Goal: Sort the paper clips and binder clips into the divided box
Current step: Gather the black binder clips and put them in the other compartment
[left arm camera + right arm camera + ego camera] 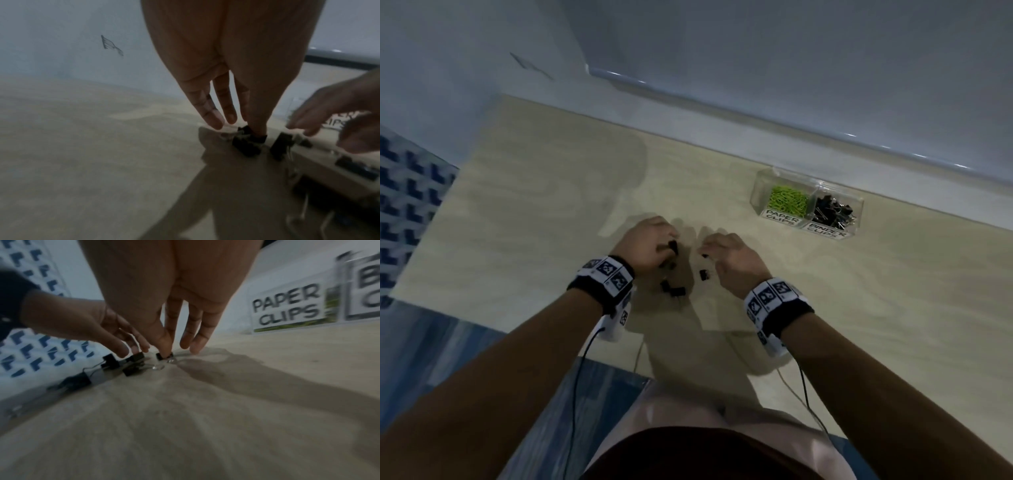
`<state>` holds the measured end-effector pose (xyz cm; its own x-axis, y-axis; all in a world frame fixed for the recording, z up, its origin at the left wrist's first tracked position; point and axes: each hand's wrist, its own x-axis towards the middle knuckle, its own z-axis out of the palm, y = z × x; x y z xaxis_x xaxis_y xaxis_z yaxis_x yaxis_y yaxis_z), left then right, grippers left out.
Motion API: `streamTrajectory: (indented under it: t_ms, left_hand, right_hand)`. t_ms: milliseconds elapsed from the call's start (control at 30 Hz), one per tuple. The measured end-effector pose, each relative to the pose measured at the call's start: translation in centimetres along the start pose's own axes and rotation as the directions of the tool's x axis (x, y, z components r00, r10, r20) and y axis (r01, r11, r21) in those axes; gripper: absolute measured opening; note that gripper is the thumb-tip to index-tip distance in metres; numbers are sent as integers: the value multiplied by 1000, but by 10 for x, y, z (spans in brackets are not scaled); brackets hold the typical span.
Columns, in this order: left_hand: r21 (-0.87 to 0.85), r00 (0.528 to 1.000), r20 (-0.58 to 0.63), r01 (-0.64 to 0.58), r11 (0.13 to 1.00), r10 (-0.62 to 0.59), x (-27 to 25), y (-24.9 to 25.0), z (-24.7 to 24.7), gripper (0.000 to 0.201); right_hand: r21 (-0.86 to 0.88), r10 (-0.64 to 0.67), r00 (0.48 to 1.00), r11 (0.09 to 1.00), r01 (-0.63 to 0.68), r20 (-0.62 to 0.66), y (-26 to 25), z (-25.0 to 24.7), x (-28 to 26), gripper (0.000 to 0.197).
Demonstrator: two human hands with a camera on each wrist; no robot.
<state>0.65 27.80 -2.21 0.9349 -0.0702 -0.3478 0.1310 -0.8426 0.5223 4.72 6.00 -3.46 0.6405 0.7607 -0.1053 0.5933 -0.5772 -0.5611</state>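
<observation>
Several small black binder clips (673,289) lie loose on the pale wooden table (517,205) between my hands. My left hand (667,248) reaches down and pinches one binder clip (249,138) with its fingertips. My right hand (709,253), close beside it, pinches another binder clip (164,356) between thumb and forefinger against the table. The clear divided box (760,192) stands to the far right. Its left compartment, labelled PAPER CLIPS, holds green paper clips (787,200). Its right compartment holds black binder clips (832,210).
A white ledge (756,137) runs along the table's far side, just behind the box. A blue-and-white patterned surface (407,212) lies beyond the table's left edge. Thin cables (578,377) hang from both wrist bands towards my body.
</observation>
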Motion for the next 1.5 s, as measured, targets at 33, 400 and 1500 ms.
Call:
streamTrajectory:
  t_ms: [33, 400, 1500]
  left_hand:
    - [17, 999, 29, -29, 999, 28, -1, -1, 3, 24]
    - [-72, 998, -65, -10, 997, 5, -29, -8, -4, 29]
    - [-342, 975, -140, -209, 916, 170, 74, 171, 15, 11]
  right_hand:
    - [-41, -33, 999, 999, 34, 27, -2, 4, 5, 48]
    - [79, 76, 995, 994, -71, -59, -1, -1, -3, 23]
    - [366, 556, 613, 831, -420, -561, 62, -75, -88, 15]
